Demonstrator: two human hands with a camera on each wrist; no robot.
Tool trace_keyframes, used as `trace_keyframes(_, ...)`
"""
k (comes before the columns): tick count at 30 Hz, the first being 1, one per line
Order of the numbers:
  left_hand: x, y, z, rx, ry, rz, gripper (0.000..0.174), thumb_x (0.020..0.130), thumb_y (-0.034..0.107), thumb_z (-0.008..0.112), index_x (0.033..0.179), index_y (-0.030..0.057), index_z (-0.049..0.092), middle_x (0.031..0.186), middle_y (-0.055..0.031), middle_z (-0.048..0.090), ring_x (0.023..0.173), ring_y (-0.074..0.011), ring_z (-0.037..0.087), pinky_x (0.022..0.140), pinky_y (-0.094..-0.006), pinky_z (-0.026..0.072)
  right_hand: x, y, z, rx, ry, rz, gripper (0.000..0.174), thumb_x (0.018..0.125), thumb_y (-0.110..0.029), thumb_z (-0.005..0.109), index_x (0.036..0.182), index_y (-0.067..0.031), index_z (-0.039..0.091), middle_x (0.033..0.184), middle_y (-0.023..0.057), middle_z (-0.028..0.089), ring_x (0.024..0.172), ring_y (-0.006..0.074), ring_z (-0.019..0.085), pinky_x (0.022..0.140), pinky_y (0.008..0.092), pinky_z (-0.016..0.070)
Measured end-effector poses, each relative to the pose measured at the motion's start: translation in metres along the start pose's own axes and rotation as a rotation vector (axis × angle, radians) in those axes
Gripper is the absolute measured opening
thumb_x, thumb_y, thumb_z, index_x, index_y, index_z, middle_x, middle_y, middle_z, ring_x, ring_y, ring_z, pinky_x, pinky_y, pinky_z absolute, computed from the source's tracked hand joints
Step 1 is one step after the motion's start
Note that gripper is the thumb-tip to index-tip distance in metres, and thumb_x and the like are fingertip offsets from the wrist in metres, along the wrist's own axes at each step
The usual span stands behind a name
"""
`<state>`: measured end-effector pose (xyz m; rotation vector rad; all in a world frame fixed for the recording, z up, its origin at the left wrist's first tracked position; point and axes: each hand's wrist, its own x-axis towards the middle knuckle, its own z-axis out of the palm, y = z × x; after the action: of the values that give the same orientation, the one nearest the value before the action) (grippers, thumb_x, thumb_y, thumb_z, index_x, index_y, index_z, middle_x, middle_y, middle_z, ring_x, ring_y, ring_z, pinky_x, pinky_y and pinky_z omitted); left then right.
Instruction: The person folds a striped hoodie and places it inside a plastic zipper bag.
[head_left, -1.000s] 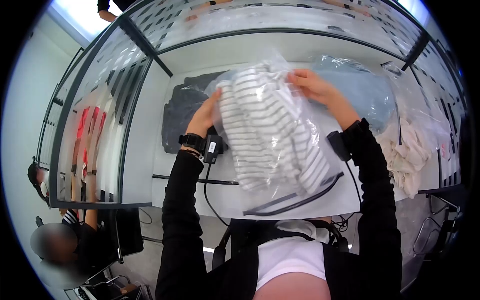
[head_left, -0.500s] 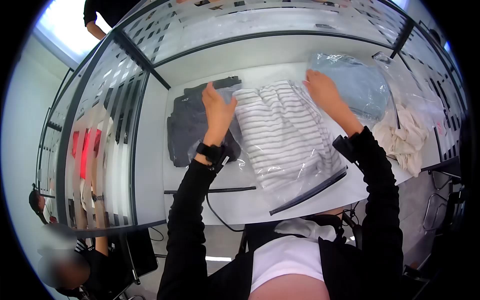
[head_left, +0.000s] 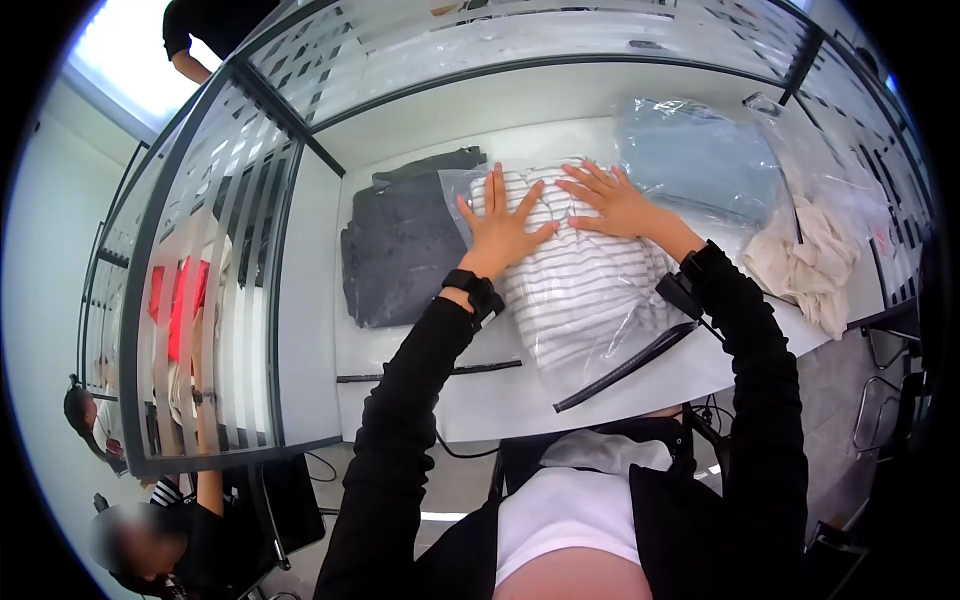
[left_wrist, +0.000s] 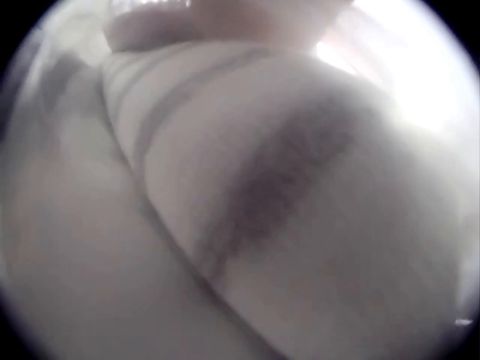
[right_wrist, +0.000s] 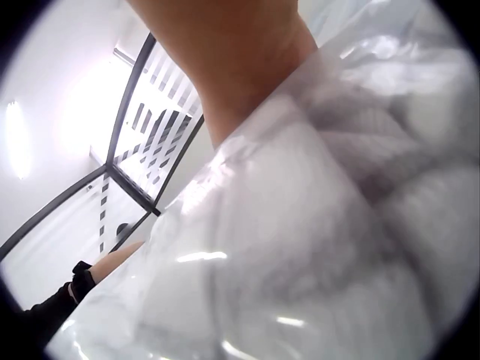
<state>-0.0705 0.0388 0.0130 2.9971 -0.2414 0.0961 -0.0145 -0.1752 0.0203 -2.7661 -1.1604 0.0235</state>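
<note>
A white garment with grey stripes (head_left: 585, 285) lies folded inside a clear plastic bag on the table, its bag end with a black strip (head_left: 625, 368) toward the person. My left hand (head_left: 502, 232) rests on the upper left of the bag, fingers spread and straight. Fingers also spread, my right hand (head_left: 622, 208) presses on the upper right part. In the left wrist view the striped cloth (left_wrist: 300, 165) fills most of the picture, blurred and very near. The right wrist view has the shiny bag (right_wrist: 262, 247) close below the right hand (right_wrist: 240, 60).
Dark grey folded clothing (head_left: 405, 245) lies left of the bag. At the right are a bagged light blue garment (head_left: 700, 160) and crumpled cream cloth (head_left: 805, 255). A loose black strip (head_left: 430, 371) lies near the front edge. Framed partitions (head_left: 215, 300) enclose the table.
The bagged striped garment, earlier held up between both hands, came down flat on the table. Both hands let go, then moved inward and spread over its upper part.
</note>
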Motion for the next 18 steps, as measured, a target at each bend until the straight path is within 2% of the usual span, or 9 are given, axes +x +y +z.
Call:
trace_keyframes(3, 0.000, -0.001, -0.009, -0.053, -0.126, -0.026, 0.074, 0.076, 0.070, 0.040, 0.138, 0.0351, 0.022, 0.146, -0.0200, -0.001, 0.136, -0.0321, -0.002, 0.094, -0.0694, 0.0042, 0.001, 0.001, 0.000, 0.019, -0.030, 0.002, 0.065, 0.083, -0.059, 0.041, 0.138, -0.0266, 0.026, 0.146, 0.0020, 0.015, 0.135, 0.0291, 0.011, 0.104, 0.0559, 0.0119)
trace_keyframes(9, -0.016, -0.002, -0.014, -0.071, -0.126, -0.011, 0.070, 0.079, 0.066, 0.042, 0.138, 0.0332, 0.023, 0.146, -0.0181, 0.003, 0.136, -0.0306, 0.000, 0.096, -0.0674, 0.0056, -0.035, -0.001, -0.010, 0.085, -0.086, -0.036, 0.061, 0.087, -0.051, 0.041, 0.138, -0.0209, 0.026, 0.146, 0.0083, 0.016, 0.134, 0.0306, 0.012, 0.107, 0.0460, 0.0160)
trace_keyframes(12, -0.030, -0.009, -0.011, -0.094, -0.078, 0.023, 0.069, 0.079, 0.063, 0.043, 0.137, 0.0304, 0.027, 0.146, -0.0174, 0.003, 0.136, -0.0306, -0.001, 0.094, -0.0695, 0.0048, -0.078, 0.003, -0.014, 0.371, -0.106, -0.070, 0.059, 0.088, -0.045, 0.044, 0.138, -0.0174, 0.027, 0.145, 0.0113, 0.017, 0.134, 0.0311, 0.012, 0.107, 0.0397, 0.0175)
trace_keyframes(14, -0.041, -0.017, -0.018, -0.041, 0.009, 0.097, 0.064, 0.081, 0.054, 0.048, 0.134, 0.0222, 0.034, 0.142, -0.0195, 0.016, 0.132, -0.0330, 0.015, 0.097, -0.0611, 0.0182, -0.114, 0.006, -0.029, 0.510, -0.142, -0.048, 0.057, 0.088, -0.039, 0.048, 0.136, -0.0126, 0.030, 0.144, 0.0133, 0.017, 0.133, 0.0309, 0.017, 0.106, 0.0363, 0.0216)
trace_keyframes(16, -0.057, -0.030, -0.023, -0.056, 0.107, 0.179, 0.059, 0.082, 0.046, 0.053, 0.130, 0.0155, 0.040, 0.138, -0.0213, 0.028, 0.127, -0.0346, 0.028, 0.098, -0.0531, 0.0280, -0.151, 0.002, -0.043, 0.529, -0.062, 0.025, 0.054, 0.085, -0.033, 0.055, 0.130, -0.0070, 0.038, 0.136, 0.0172, 0.034, 0.124, 0.0296, 0.035, 0.099, 0.0352, 0.0327)
trace_keyframes(18, -0.083, -0.032, -0.037, -0.078, 0.152, 0.199, 0.050, 0.081, 0.033, 0.058, 0.122, 0.0073, 0.048, 0.126, -0.0218, 0.043, 0.114, -0.0355, 0.044, 0.093, -0.0433, 0.0364, -0.181, -0.005, -0.052, 0.705, -0.013, 0.240, 0.042, 0.082, -0.019, 0.059, 0.119, -0.0023, 0.048, 0.107, 0.0163, 0.058, 0.094, 0.0256, 0.059, 0.083, 0.0306, 0.0459)
